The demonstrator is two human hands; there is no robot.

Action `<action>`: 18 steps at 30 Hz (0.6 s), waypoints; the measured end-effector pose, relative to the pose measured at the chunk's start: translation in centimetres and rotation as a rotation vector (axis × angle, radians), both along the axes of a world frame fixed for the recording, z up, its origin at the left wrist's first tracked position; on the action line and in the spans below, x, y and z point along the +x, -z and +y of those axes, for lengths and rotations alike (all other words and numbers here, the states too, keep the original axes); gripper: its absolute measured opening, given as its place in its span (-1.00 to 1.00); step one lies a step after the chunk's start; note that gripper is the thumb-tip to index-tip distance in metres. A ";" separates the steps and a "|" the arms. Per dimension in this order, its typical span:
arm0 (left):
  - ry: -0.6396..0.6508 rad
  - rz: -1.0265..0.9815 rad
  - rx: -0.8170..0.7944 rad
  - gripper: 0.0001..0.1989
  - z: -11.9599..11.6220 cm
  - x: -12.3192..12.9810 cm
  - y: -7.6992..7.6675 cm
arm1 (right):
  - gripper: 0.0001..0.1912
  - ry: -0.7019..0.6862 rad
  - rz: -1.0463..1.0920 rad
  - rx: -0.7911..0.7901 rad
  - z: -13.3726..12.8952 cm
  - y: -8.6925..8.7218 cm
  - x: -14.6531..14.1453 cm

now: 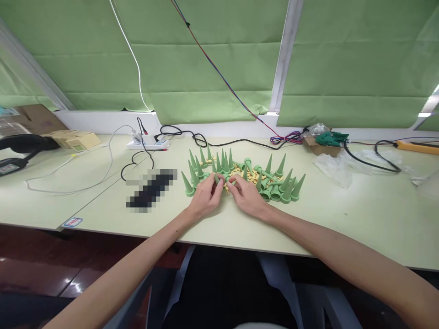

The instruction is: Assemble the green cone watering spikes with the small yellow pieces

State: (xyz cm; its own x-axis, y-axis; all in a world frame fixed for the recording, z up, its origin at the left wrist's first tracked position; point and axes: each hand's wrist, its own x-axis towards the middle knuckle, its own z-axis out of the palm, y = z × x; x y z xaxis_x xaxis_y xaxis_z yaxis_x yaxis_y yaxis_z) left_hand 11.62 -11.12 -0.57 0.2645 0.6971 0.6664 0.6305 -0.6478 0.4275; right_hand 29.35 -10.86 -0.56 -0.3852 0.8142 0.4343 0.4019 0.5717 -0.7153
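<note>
My left hand [206, 195] is closed round a green cone, its tip showing between the fingers. Close beside it, my right hand [247, 196] has thumb and fingertips pinched together near a small yellow piece; what they hold is too small to make out. Around and behind both hands, several green cones [297, 188] stand upright on the table, and others lie on their sides to the right with their hollow bases showing. Small yellow pieces [240, 172] are heaped among the cones, just beyond my fingers.
The pale table [343, 228] carries a blurred dark object [151, 191] left of my hands. Behind are a power strip [149, 142] and black cables. Yellow boxes [82, 140] sit at the left; a cardboard box [322, 147] and clear plastic bags [332, 169] at the right.
</note>
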 end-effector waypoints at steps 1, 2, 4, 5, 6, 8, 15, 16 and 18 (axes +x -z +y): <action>-0.005 -0.005 -0.002 -0.89 0.0 0.0 0.0 | -0.80 -0.017 0.012 -0.004 -0.1 -0.1 0.0; -0.010 -0.007 -0.004 -0.89 0.0 0.0 -0.1 | -0.81 -0.031 0.022 -0.007 -0.2 -0.2 0.0; -0.016 -0.001 -0.006 -0.90 0.0 0.0 -0.1 | -0.81 -0.049 0.040 -0.012 -0.3 -0.2 0.0; -0.020 -0.001 -0.006 -0.90 0.0 0.0 -0.2 | -0.82 -0.052 0.048 -0.015 -0.3 -0.2 -0.1; -0.025 -0.005 -0.006 -0.90 0.0 0.1 -0.2 | -0.82 -0.051 0.053 -0.017 -0.3 -0.2 -0.1; -0.031 -0.018 -0.010 -0.90 -0.1 0.1 -0.3 | -0.82 -0.048 0.054 -0.016 -0.2 -0.1 0.0; -0.017 -0.035 -0.017 -0.89 -0.1 0.2 -0.3 | -0.83 -0.054 0.022 0.029 0.2 0.1 0.1; -0.011 -0.032 -0.016 -0.90 0.0 0.2 -0.2 | -0.84 -0.055 0.021 0.034 0.3 0.2 0.1; 0.007 -0.016 -0.009 -0.91 0.0 0.1 -0.1 | -0.85 -0.059 0.025 0.049 0.4 0.3 0.1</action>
State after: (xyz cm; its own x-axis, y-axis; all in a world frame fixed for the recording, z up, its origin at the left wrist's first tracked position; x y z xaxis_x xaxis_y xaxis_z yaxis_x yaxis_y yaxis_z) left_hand 11.75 -11.11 -0.49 0.2587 0.7017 0.6639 0.6195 -0.6478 0.4433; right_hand 29.49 -10.44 -0.83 -0.4203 0.7678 0.4836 0.3488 0.6287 -0.6950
